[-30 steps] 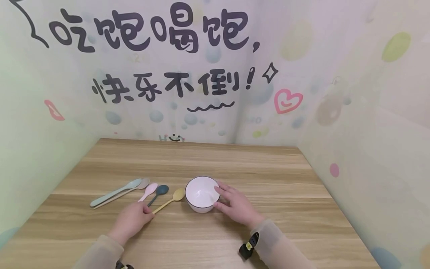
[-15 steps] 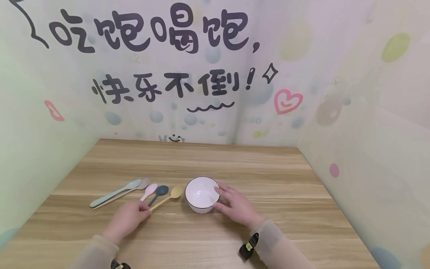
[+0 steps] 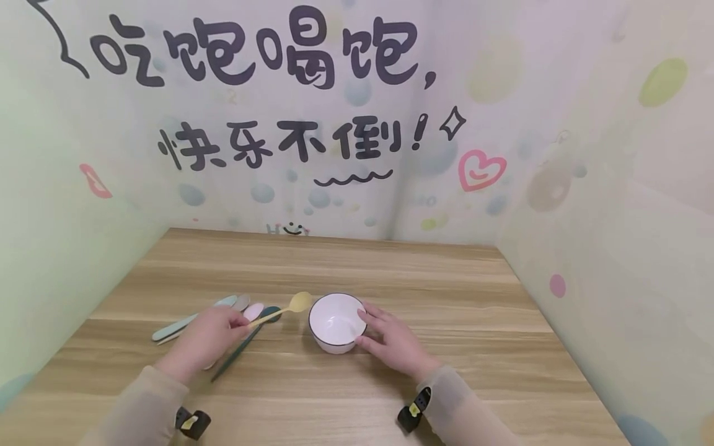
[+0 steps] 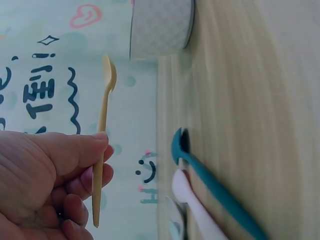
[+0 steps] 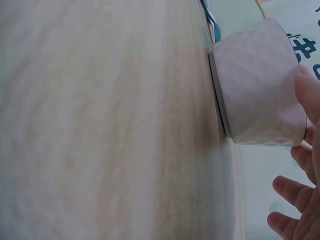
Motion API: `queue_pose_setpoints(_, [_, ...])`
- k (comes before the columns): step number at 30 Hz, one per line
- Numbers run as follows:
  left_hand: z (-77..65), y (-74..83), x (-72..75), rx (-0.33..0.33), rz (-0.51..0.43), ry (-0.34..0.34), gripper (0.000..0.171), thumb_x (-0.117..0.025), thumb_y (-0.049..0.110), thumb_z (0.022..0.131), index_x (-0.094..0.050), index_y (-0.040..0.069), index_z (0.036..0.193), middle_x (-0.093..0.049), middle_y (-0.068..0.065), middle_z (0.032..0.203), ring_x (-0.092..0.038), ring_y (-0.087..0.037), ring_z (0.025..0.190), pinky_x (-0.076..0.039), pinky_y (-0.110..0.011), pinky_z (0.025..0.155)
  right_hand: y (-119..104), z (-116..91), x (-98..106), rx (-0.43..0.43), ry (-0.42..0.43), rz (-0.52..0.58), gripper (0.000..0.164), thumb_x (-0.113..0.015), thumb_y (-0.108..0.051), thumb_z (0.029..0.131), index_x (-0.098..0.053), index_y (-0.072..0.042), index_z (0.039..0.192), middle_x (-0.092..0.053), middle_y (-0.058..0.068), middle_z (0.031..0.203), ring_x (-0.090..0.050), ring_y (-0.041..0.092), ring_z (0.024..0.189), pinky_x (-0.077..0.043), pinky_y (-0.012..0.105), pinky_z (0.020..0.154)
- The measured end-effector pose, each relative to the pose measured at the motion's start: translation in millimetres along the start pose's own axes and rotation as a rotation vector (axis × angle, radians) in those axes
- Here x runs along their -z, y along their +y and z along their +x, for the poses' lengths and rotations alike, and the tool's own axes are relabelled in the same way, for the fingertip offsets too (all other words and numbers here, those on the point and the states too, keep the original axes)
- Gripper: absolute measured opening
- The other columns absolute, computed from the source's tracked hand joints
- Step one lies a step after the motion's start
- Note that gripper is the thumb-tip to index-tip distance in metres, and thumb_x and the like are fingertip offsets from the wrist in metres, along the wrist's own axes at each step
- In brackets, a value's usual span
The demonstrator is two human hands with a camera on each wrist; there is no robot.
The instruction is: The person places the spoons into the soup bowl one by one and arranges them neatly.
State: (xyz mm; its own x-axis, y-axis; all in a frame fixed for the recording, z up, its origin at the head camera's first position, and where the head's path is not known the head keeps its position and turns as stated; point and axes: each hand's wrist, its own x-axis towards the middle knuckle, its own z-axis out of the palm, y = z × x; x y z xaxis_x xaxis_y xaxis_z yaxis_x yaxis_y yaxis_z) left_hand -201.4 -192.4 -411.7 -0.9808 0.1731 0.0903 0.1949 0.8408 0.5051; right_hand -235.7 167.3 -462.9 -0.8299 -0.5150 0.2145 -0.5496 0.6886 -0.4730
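In the head view my left hand [image 3: 209,337] pinches a yellow spoon [image 3: 300,302] by its handle. The spoon is off the table, its head pointing towards the bowl. The left wrist view shows the yellow spoon [image 4: 103,117] between thumb and fingertips. A white bowl [image 3: 334,348] with a dark rim stands upright on the table. My right hand [image 3: 397,344] holds the bowl's right side, thumb and a finger at the rim. Beneath and beside the left hand lie a dark teal spoon [image 3: 238,354] and a pink spoon [image 3: 254,310], partly hidden.
A light blue spoon [image 3: 174,328] and a greyish spoon [image 3: 242,302] lie at the left, partly covered by the left hand. The wooden table [image 3: 357,266] meets a patterned wall [image 3: 268,210] at the back, with further walls on both sides.
My left hand has lifted the yellow spoon off the table and shifted slightly up and left, uncovering the teal spoon's handle. The right hand and bowl stay in place.
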Motion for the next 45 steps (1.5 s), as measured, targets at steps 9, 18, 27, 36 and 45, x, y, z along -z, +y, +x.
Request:
queue_pose_setpoints(9, [13.3,16.7,10.3,-0.135,0.103,-0.006,0.005,-0.072,0.016,0.085,-0.071,0.014,0.08,-0.059,0.007,0.074,-0.051,-0.013,0.071,-0.044,-0.038,0.07,2,0,-1,-0.002,-0.007,0.004,0.067,-0.053,-0.056,0.092,-0.046,-0.014,0.143,-0.036,0.004,0.152,-0.035,0.028,0.138,-0.03,0.048,0.109])
queue_pose_setpoints(18, [27.3,28.1,14.2,-0.178,0.204,-0.016,0.005,-0.071,0.016,0.086,-0.074,0.016,0.082,-0.064,0.007,0.078,-0.052,-0.02,0.083,-0.041,-0.042,0.078,1,1,0,-0.006,-0.015,0.012,0.066,-0.055,-0.054,0.092,-0.046,-0.014,0.143,-0.035,0.004,0.153,-0.034,0.027,0.138,-0.029,0.046,0.109])
queue_pose_setpoints(27, [39.7,32.3,12.0,-0.233,0.275,-0.009,0.006,-0.073,0.021,0.086,-0.075,0.015,0.084,-0.068,0.005,0.084,-0.054,-0.022,0.086,-0.042,-0.045,0.077,1,1,0,0.009,-0.007,0.016,0.066,-0.056,-0.053,0.092,-0.047,-0.013,0.143,-0.036,0.005,0.152,-0.035,0.03,0.138,-0.029,0.048,0.109])
queue_pose_setpoints(36, [47.0,34.9,14.1,-0.3,0.33,-0.002,0.005,-0.073,0.018,0.085,-0.074,0.019,0.08,-0.066,0.006,0.083,-0.052,-0.022,0.083,-0.042,-0.049,0.073,2,1,-2,0.008,0.004,0.004,0.065,-0.057,-0.052,0.092,-0.047,-0.013,0.143,-0.037,0.005,0.152,-0.035,0.03,0.137,-0.029,0.048,0.109])
queue_pose_setpoints(45, [56.2,39.7,16.4,-0.343,0.374,-0.013,0.013,-0.074,0.017,0.083,-0.069,0.021,0.071,-0.062,0.009,0.076,-0.048,-0.019,0.079,-0.039,-0.044,0.072,2,1,-2,0.014,0.007,0.01,0.064,-0.058,-0.051,0.091,-0.048,-0.013,0.142,-0.038,0.005,0.151,-0.036,0.029,0.137,-0.03,0.048,0.108])
